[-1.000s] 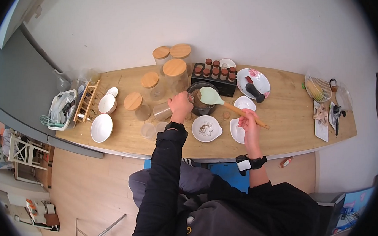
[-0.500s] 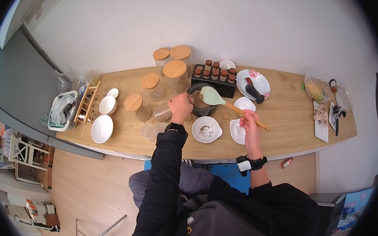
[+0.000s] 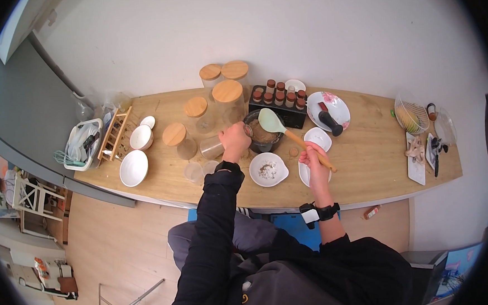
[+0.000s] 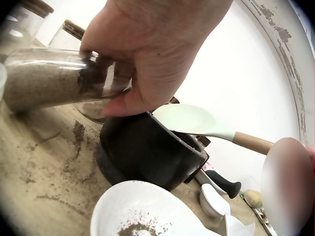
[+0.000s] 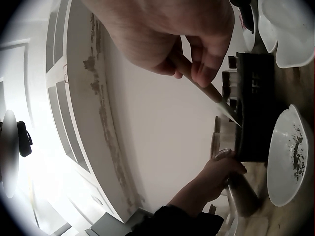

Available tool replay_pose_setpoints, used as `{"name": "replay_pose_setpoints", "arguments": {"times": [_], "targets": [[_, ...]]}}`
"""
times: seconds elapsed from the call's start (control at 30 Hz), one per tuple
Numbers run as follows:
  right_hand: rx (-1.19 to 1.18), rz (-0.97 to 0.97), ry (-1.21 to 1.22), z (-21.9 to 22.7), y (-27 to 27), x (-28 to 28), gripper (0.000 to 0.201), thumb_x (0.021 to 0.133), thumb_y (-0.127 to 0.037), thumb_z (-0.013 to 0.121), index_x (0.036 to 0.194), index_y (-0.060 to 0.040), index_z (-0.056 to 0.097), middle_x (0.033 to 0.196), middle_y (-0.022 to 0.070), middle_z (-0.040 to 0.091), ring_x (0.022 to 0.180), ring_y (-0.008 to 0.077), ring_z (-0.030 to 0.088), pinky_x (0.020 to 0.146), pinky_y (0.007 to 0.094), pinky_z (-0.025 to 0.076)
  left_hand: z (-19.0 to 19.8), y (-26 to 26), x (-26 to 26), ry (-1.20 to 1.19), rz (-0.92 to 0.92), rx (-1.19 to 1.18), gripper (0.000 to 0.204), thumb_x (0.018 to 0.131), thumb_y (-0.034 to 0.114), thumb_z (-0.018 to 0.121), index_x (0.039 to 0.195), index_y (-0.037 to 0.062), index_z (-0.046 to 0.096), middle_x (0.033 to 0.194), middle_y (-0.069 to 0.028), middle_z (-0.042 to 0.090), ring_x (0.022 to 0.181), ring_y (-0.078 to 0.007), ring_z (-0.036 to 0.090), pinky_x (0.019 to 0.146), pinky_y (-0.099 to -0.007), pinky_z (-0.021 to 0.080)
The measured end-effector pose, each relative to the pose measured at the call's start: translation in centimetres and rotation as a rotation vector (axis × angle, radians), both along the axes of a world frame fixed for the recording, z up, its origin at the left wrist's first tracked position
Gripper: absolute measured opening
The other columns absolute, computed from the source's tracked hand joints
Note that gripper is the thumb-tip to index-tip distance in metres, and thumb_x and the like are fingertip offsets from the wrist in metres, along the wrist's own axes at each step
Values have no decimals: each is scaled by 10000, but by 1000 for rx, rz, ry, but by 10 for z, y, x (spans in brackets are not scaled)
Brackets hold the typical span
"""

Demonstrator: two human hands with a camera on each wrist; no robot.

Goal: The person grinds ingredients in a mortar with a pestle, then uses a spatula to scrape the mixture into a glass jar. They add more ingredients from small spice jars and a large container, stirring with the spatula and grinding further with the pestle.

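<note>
My left hand (image 3: 235, 141) grips a glass jar (image 4: 44, 81) of brown powder near its mouth. The jar lies tipped on its side at the left rim of a black pot (image 4: 147, 152). Brown powder shows inside the pot in the head view. In my right hand (image 3: 314, 159) is the wooden handle of a pale green spoon (image 3: 270, 119), pinched between thumb and fingers in the right wrist view. The spoon's head overlaps the pot's opening. A white spouted bowl (image 3: 268, 170) with white and brown powder stands in front of the pot.
Wooden-lidded jars (image 3: 228, 92) stand behind and left of the pot. A black spice rack (image 3: 286, 115) is right behind it. To the right are small white dishes (image 3: 317, 139) and a floral plate (image 3: 339, 105) with a black-handled tool. White bowls (image 3: 134, 169) sit at the left.
My right hand has moved left with the spoon handle, whose end has swung toward the left. My left hand and the tipped jar stay nearly still at the pot's rim.
</note>
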State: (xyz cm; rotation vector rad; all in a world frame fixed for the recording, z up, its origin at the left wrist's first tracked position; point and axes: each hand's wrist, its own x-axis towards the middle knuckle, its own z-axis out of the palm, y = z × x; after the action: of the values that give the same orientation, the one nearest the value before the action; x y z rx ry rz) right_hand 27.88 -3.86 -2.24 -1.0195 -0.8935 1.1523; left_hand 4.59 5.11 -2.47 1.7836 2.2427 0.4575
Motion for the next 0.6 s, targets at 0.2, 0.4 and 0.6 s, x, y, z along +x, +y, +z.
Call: {"name": "replay_pose_setpoints", "arguments": {"times": [0.2, 0.4, 0.6], "targets": [[-15, 30, -49, 0, -4, -9, 266, 926, -170, 564, 1110, 19, 599, 810, 66, 619, 696, 111, 592, 654, 228, 509, 4, -2, 0, -6, -13, -13, 209, 672, 103, 622, 847, 214, 645, 913, -46, 679, 973, -256, 617, 906, -435, 362], [-40, 63, -65, 6, -10, -12, 238, 930, -164, 550, 1066, 13, 632, 781, 63, 630, 667, 104, 586, 627, 231, 497, 2, -1, 0, -14, -11, -2, 204, 682, 114, 626, 861, 211, 645, 921, -53, 680, 973, -259, 617, 914, -439, 360], [-68, 83, -100, 19, -14, -8, 236, 925, -177, 550, 1036, 9, 645, 751, 57, 626, 638, 88, 571, 594, 216, 474, 3, -2, 0, -10, -11, -9, 206, 685, 121, 628, 872, 206, 643, 922, -58, 680, 966, -262, 620, 916, -442, 360]]}}
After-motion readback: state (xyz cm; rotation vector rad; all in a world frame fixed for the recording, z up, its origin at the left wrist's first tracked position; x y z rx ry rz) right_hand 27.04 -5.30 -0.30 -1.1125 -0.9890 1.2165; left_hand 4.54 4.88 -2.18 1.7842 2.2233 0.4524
